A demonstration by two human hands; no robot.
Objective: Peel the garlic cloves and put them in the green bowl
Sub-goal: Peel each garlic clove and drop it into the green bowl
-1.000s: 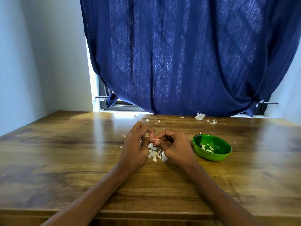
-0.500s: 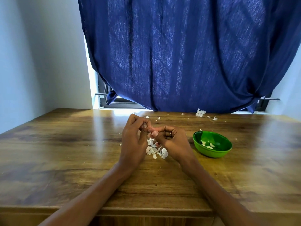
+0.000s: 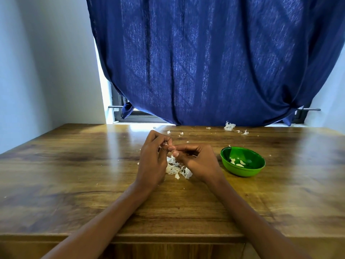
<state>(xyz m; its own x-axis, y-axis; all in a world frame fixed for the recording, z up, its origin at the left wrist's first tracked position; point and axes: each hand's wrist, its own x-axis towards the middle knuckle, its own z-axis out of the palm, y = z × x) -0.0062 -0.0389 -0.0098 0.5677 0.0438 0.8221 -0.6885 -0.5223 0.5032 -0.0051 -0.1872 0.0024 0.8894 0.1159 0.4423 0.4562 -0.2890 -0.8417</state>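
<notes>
We observe the garlic clove [image 3: 166,145], largely hidden, pinched between the fingertips of the left hand [image 3: 152,161] and right hand [image 3: 196,161], which remain pressed together above the peel pile [image 3: 177,168] on the worktop [image 3: 74,174]. Versus the earlier frame, the right fingers have curled tighter. The green bowl [image 3: 242,170] stands just right, holding peeled cloves [image 3: 237,162].

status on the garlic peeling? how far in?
Done: a few peeled cloves lie in the green bowl, and a heap of skins sits on the table between the hands. In hand: left hand and right hand meet fingertip to fingertip, pinching something small, mostly hidden, likely a clove being peeled. Left: that piece must reach the bowl; no other unpeeled cloves are clearly visible.
</notes>
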